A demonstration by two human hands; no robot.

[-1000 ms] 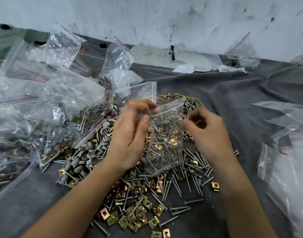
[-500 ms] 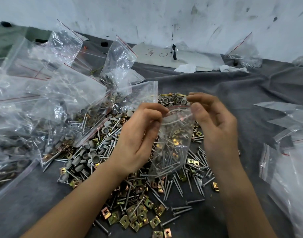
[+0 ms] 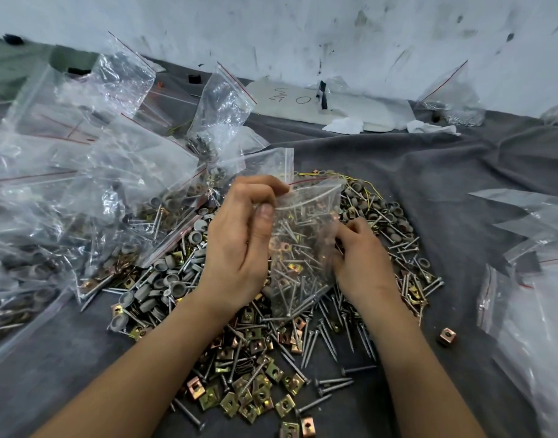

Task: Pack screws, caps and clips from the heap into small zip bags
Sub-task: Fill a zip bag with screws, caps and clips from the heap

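My left hand [image 3: 239,241] pinches the top left corner of a small clear zip bag [image 3: 303,248] that hangs upright over the heap [image 3: 271,343] of screws, brass clips and grey caps. The bag holds several screws and clips, and its red-lined mouth faces up. My right hand [image 3: 363,263] is low on the heap just right of the bag, fingers curled down among the screws; what they hold is hidden. Grey caps [image 3: 164,279] lie at the heap's left.
Filled zip bags [image 3: 81,191] pile up on the left of the grey cloth [image 3: 445,191]. Empty bags [image 3: 530,279] lie at the right. A lone clip [image 3: 447,336] sits apart. A white card [image 3: 306,102] and another bag [image 3: 451,96] rest by the wall.
My right hand left the bag's mouth and dropped down to the heap on the right. The left hand still holds the bag's corner, now a little higher.
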